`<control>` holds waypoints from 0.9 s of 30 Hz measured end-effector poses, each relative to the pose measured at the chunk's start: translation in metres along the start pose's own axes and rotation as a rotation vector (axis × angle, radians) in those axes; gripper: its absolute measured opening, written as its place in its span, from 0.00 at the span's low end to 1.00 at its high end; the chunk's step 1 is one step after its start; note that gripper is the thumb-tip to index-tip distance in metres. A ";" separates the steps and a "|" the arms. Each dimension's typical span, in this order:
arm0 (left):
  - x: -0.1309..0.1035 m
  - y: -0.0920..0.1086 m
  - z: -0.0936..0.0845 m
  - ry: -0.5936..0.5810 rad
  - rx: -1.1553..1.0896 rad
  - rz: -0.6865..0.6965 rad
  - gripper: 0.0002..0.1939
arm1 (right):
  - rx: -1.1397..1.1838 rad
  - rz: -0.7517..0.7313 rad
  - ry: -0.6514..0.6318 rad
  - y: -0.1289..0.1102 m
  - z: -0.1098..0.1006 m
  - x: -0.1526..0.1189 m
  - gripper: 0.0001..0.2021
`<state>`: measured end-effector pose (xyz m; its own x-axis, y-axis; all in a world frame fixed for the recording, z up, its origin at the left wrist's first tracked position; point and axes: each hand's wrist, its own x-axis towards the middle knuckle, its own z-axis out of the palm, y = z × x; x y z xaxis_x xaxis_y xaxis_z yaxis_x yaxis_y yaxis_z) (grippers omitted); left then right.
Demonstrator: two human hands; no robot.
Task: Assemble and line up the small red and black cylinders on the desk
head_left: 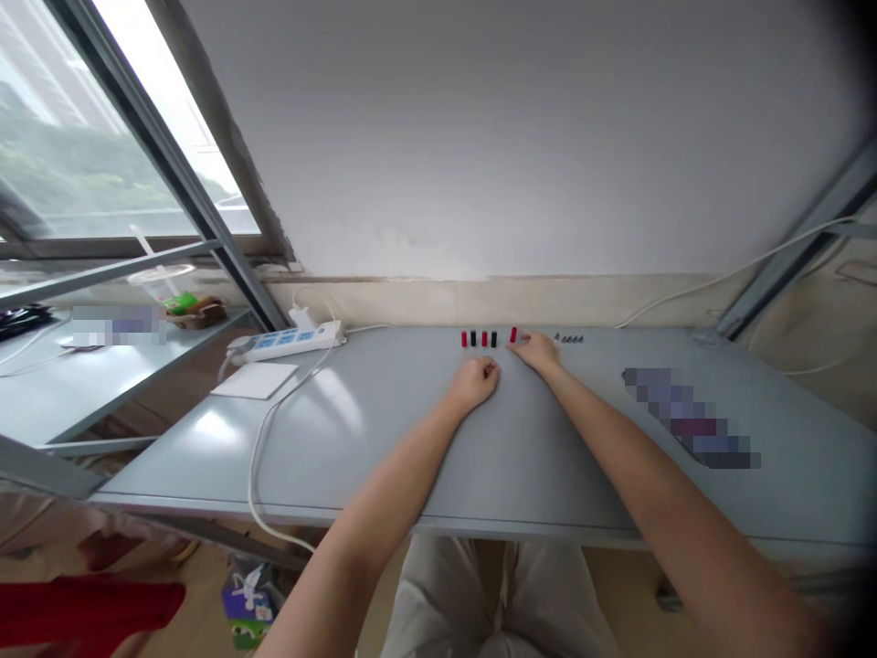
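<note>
A short row of small upright red and black cylinders (478,339) stands near the far edge of the grey table (384,439). My right hand (538,350) reaches to the row's right end and its fingers close on one more red cylinder (513,335). My left hand (478,378) rests on the table just in front of the row, fingers curled into a loose fist with nothing visible in it. A few tiny dark pieces (570,339) lie in a line just right of my right hand.
A white power strip (284,343) with a cable (264,439) lies at the table's back left, beside a white flat pad (255,379). A blurred object (692,419) sits at the right. A side shelf (82,375) with a cup (161,283) stands left, under the window.
</note>
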<state>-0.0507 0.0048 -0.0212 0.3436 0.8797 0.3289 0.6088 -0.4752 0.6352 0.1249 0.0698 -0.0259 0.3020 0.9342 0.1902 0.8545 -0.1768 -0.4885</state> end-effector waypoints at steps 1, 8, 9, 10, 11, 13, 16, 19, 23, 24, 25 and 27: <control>0.000 -0.001 0.001 0.000 -0.004 0.001 0.10 | -0.003 -0.002 0.009 -0.002 0.001 0.001 0.23; 0.000 0.000 0.000 -0.009 0.008 0.017 0.10 | -0.009 -0.055 0.030 -0.005 0.009 0.005 0.12; 0.000 0.000 -0.001 -0.008 0.008 0.017 0.10 | -0.010 -0.063 0.024 -0.004 0.008 0.004 0.12; 0.000 0.001 -0.001 -0.005 0.011 0.015 0.10 | -0.010 -0.069 0.019 -0.003 0.007 0.002 0.11; -0.001 0.002 -0.002 -0.002 0.015 0.014 0.10 | -0.009 -0.077 0.013 -0.002 0.006 -0.001 0.11; -0.001 0.003 -0.003 0.001 0.023 0.018 0.09 | -0.001 -0.100 0.003 0.001 0.002 -0.008 0.10; -0.002 0.005 -0.003 0.002 0.032 0.037 0.10 | 0.016 -0.140 -0.010 0.008 -0.005 -0.023 0.08; -0.002 0.005 -0.003 0.011 0.017 0.036 0.10 | 0.040 -0.191 -0.045 0.012 -0.014 -0.038 0.08; -0.002 0.003 -0.002 0.048 -0.029 0.037 0.20 | 0.037 -0.356 -0.105 0.011 -0.025 -0.051 0.06; -0.002 0.002 -0.001 0.060 -0.034 0.049 0.23 | 0.015 -0.413 -0.107 0.009 -0.027 -0.053 0.06; -0.002 0.002 -0.001 0.068 -0.038 0.066 0.24 | -0.011 -0.475 -0.101 0.007 -0.028 -0.055 0.06; -0.001 0.001 -0.001 0.077 -0.039 0.111 0.24 | -0.058 -0.600 -0.077 0.002 -0.030 -0.056 0.06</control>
<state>-0.0511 0.0029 -0.0199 0.3502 0.8214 0.4501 0.5417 -0.5696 0.6181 0.1226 0.0075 -0.0116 -0.2687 0.8955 0.3549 0.8885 0.3727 -0.2678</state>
